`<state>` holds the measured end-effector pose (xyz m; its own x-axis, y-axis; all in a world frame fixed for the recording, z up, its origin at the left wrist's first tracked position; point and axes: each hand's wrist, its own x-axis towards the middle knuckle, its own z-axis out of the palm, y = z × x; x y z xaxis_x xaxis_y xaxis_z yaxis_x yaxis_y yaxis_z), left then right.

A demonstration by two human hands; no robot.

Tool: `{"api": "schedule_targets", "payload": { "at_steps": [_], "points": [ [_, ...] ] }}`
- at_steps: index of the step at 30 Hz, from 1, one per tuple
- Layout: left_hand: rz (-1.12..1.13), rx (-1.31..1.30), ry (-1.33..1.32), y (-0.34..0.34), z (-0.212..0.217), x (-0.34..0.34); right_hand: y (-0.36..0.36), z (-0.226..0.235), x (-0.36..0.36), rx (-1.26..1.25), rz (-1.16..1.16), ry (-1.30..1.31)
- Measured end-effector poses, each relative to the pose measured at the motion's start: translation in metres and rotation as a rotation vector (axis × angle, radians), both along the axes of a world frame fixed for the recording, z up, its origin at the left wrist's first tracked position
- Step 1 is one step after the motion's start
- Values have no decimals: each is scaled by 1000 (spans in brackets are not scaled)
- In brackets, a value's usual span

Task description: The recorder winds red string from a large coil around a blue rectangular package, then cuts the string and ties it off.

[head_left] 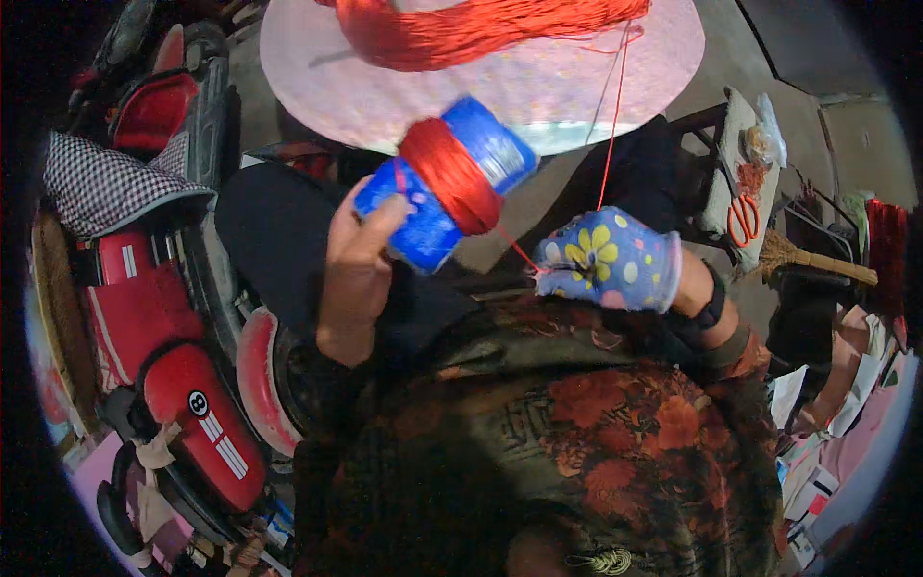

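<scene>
My bare left hand (358, 250) grips a blue block-shaped packet (492, 144) that has red cord (452, 175) wound round its middle. On my right hand (606, 260) is a blue glove with a yellow flower and dots. Its fingers are pinched on the red cord, which runs taut from the winding to the glove. From there the strand rises to a pale round table (538, 106). A thick hank of red cord (433, 38) lies on that tabletop, partly cut off by the upper edge. The gloved fingertips are partly hidden.
At left stands a red and black scooter (202, 423) with a checkered cloth (120, 183) above it. Orange-handled scissors (742, 219) lie on a padded stool (716, 207) at right. A straw broom (817, 260) is beside it, and papers and boxes (817, 481) crowd the lower right.
</scene>
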<state>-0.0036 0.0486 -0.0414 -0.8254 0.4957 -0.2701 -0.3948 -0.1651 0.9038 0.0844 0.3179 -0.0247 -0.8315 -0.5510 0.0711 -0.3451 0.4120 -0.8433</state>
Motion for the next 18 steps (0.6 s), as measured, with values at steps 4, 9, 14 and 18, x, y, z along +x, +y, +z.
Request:
{"api": "schedule_targets", "payload": {
  "at_steps": [4,9,14,18],
  "points": [
    [-353,-290,-39,6,1,0,4,40,-33,55,-78,24],
    [-494,59,-214,8,20,-1,34,-39,-49,-232,-261,-260],
    [86,274,-246,15,30,16,2,-48,4,-203,-171,-345],
    [-41,-84,-144,8,-5,0,1,7,1,37,90,47]
  ]
}}
